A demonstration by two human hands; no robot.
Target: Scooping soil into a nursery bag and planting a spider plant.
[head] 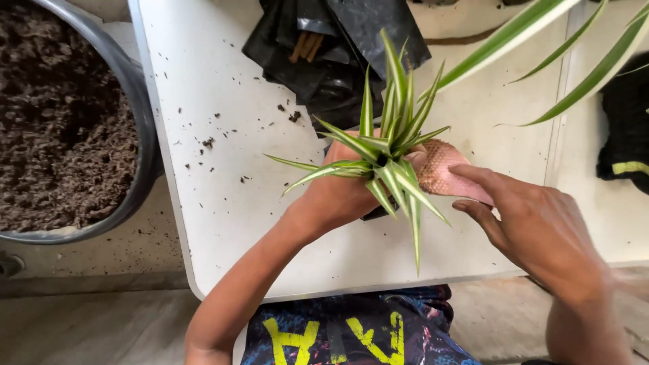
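Small spider plant (389, 145) with narrow, pointed, green-and-cream striped leaves, held above the middle of the white, smooth-topped counter (223, 223), its rosette fanning outward and hiding its base. The left hand (345, 189) is curled around the underside of the plant, the fingers wrapped beneath the leaves; what they grip there, apart from a dark edge showing just below, cannot be told. The right hand (534, 223) is half open, with fingers extended and laid flat on a pinkish, woven, mesh-textured piece (443, 172) that sits just beside the plant on its right; thumb and fingers are not closed round it.

Dark crumbs of soil (209, 142) lie scattered over the left part of the counter. A crumpled pile of glossy black plastic bags (338, 47), with a few brown sticks (305, 46) lying among them, rests at the far edge, behind the plant. A large, round, grey metal basin (138, 101) filled with coarse, fibrous brown potting mix (54, 115) stands to the left, beside the counter's rounded corner. Long striped leaves of a larger plant (541, 34) reach in from the upper right. A black fabric item with a yellow-green stripe (625, 142) lies at the right edge. The person's dark, patterned shorts (351, 331) show below.
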